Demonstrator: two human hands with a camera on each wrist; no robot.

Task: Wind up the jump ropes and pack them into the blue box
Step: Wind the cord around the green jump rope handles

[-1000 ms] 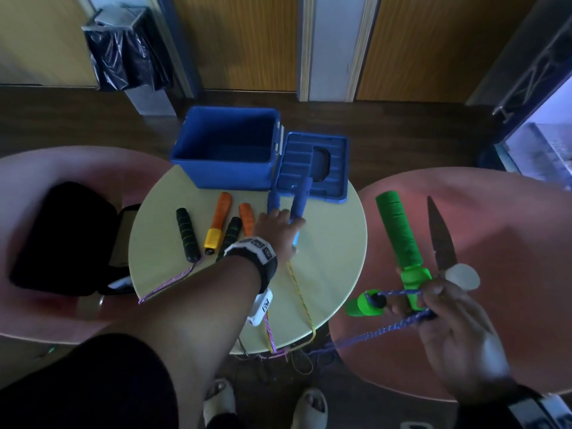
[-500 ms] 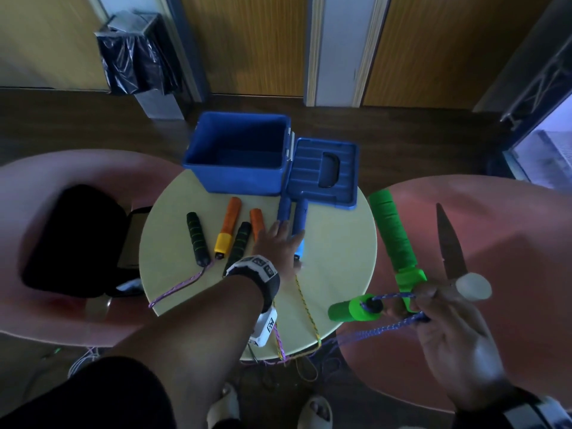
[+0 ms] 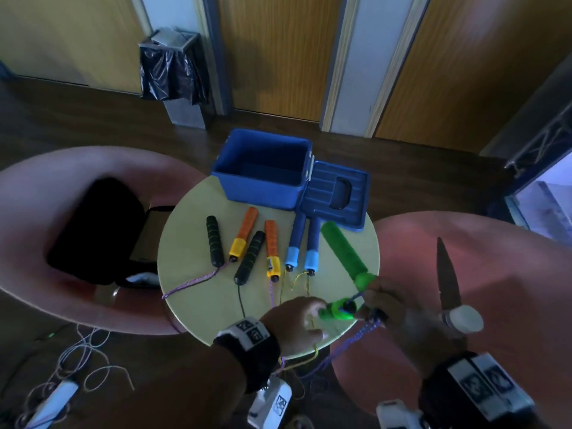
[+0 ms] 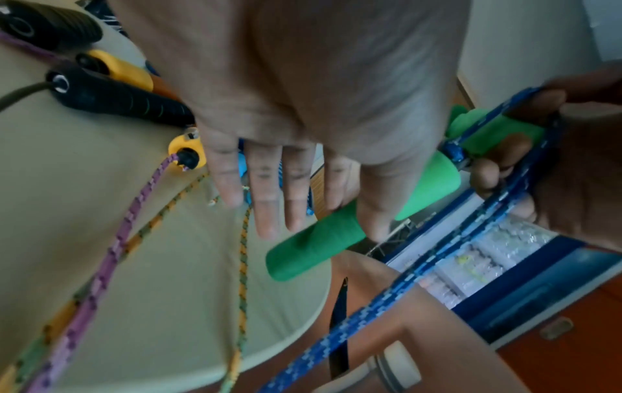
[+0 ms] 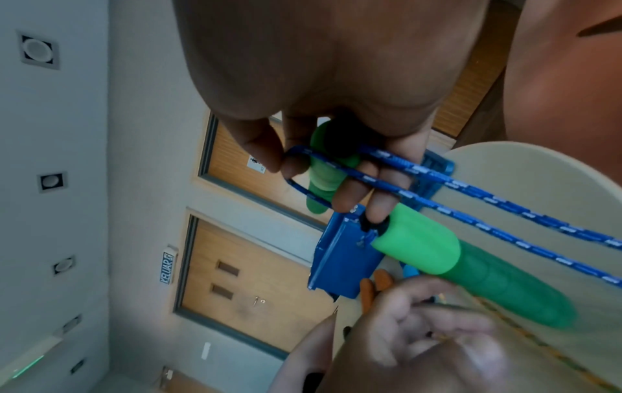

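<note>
The right hand (image 3: 399,317) is gripping one green handle (image 3: 343,252) and loops of blue rope (image 5: 471,212), fingers curled round both. The left hand (image 3: 297,323), fingers straight, is touching the second green handle (image 3: 335,312) over the table's (image 3: 198,305) five-o'clock edge. The blue box (image 3: 263,187) is standing open at twelve o'clock.

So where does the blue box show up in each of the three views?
Head: blue box at the table's far edge, open, top centre.
Left wrist: not in it; the left hand blocks that direction.
Right wrist: centre, tilted.
Shared landmark: green handle.
</note>
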